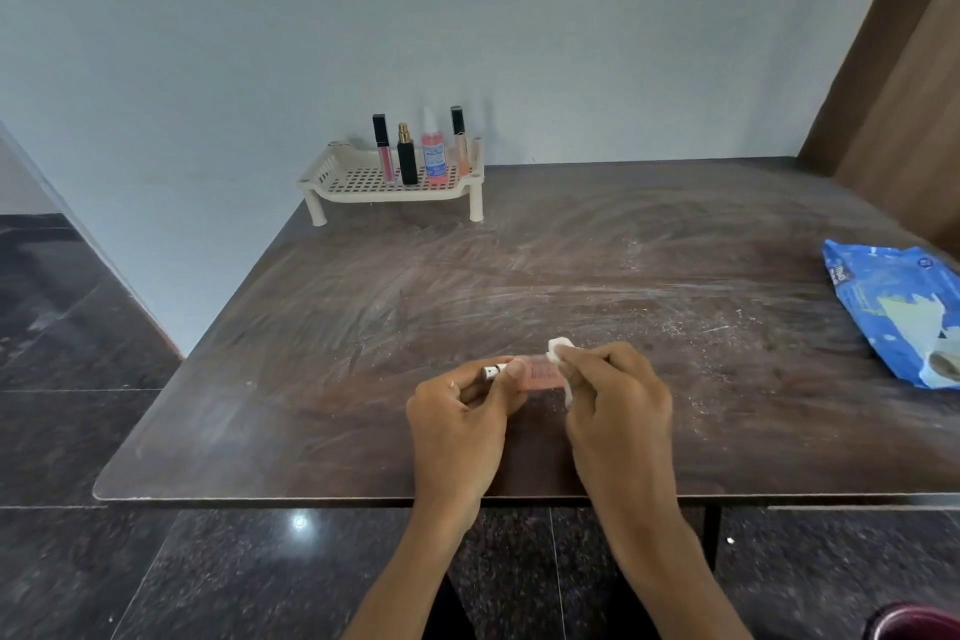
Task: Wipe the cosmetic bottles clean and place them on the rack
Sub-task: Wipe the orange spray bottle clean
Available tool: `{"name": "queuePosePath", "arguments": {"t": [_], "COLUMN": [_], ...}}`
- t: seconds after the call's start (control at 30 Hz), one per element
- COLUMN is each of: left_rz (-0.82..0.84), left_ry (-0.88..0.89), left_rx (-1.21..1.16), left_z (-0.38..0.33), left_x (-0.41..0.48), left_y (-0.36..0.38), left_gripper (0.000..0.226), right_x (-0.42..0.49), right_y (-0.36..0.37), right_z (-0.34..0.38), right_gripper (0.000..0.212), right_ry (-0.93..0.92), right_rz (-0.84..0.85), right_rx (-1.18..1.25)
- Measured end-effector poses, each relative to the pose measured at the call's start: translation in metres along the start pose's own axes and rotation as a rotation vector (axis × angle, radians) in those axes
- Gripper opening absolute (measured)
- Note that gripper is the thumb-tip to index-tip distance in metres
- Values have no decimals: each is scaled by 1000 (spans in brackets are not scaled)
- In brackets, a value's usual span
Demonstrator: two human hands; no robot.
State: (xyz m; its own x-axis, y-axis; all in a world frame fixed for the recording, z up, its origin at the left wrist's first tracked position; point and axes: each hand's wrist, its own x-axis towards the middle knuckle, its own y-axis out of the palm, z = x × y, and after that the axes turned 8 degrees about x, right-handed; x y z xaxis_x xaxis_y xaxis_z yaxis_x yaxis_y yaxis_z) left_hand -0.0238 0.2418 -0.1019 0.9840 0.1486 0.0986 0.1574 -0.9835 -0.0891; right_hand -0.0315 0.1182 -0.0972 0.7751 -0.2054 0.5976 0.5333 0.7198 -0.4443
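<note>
A small pink bottle (pixel 540 374) with a white spray top lies sideways above the table between my hands. My left hand (pixel 460 424) grips its neck end. My right hand (pixel 615 400) pinches a white wipe (pixel 560 346) wrapped against the bottle's other end. At the back of the table stands a cream perforated rack (pixel 358 185). On it stand upright a pink lip gloss tube (pixel 383 148), a black perfume bottle (pixel 407 156), a pink bottle with a blue label (pixel 434 156) and a peach tube (pixel 459 140).
The dark wooden table (pixel 519 276) is streaked with white smears and crumbs. A blue wipe packet (pixel 893 312) lies at the right edge. The grey wall runs behind the rack, a brown panel at the far right. Dark polished floor lies to the left and below.
</note>
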Motion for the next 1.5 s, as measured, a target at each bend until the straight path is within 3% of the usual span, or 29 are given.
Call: {"name": "queuePosePath", "arguments": {"t": [0.1,0.23,0.4,0.57,0.77,1.0,1.27,1.5], "left_rz": [16,24,28,56,50,155,21,26], "left_ry": [21,14,29,68,42,3,-1,25], "left_rx": [18,28,26,57,102,26,52,128], "left_z": [0,-1,-3,-8,-6,-9,-10,-5], "left_x": [-1,-1,-2,-5,-3,-2,-3,-2], "left_y": [-1,1,0,-3,-2,-5,2,1], "left_gripper": [10,8,25,10,17,20,21,20], "right_x": [-1,7,9,3,15,11,-1,-4], "right_y": [3,-7,-6,5,-15,-26,-29,-38], "right_z": [1,-14,-8,6,-17,-16,-10,-6], "right_gripper": [22,26,22,13,18,15,19,15], "right_ry": [-60,20,55,-62,76,69,13,27], "right_rz": [45,33,3,63,71,69,36,42], "right_rx": [-5,-49,-84,-8,-46,-11,21,108]}}
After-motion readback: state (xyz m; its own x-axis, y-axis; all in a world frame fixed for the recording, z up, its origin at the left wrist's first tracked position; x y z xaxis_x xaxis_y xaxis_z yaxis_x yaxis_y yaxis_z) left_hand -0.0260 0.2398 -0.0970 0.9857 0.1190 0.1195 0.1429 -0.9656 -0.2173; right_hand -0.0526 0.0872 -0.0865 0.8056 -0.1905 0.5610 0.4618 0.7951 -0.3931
